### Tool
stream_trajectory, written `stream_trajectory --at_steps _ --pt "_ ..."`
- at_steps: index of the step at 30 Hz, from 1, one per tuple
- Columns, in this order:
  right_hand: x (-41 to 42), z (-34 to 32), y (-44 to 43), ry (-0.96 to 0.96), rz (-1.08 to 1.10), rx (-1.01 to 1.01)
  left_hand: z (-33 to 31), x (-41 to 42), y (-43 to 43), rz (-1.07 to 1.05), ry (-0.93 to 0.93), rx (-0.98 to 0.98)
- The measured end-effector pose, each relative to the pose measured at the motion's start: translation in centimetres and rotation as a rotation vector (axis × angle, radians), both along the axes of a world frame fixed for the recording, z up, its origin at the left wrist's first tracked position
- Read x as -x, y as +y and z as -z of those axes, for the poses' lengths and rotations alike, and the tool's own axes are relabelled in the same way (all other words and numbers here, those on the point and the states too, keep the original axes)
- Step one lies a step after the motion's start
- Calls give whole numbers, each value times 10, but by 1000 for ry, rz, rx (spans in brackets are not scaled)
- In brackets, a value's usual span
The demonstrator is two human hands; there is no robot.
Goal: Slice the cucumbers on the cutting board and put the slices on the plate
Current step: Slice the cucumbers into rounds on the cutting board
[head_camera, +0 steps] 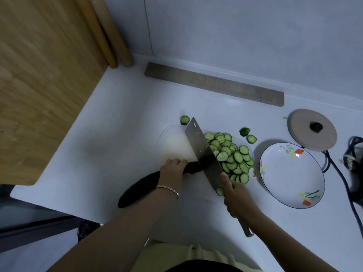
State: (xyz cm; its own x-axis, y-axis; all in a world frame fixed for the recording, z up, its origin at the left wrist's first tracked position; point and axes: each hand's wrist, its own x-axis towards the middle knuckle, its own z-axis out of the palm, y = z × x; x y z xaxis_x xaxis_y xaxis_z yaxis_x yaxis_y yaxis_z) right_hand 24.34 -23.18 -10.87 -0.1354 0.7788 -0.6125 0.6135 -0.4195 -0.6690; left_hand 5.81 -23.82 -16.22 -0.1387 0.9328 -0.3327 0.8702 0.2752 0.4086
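A large wooden board [39, 85] fills the upper left of the frame, standing on the white table [127, 124]. Two round wooden poles [110, 36] lean in the corner beside it, against the pale wall [235, 36]. A grey flat strip [214, 85] lies along the wall's foot. At the right, a round wooden lid [306, 136] with a black knob [316, 126] lies flat, and a black cable [340, 176] trails down the right edge.

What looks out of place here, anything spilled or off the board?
Yes. Three cucumber pieces appear to lie off the cutting board on the counter: a lone slice past its far edge, and a stub end and second slice toward the plate. A stuck slice clings to the cleaver.
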Motion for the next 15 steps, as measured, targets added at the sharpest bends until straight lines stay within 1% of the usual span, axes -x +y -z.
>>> stream_trajectory --at_steps 5,15 --pt "-1 -10 0 -34 -63 -53 2 1 1 21 22 38" --pt "1 -2 2 -69 -92 -31 5 1 0 4 -9 -27"
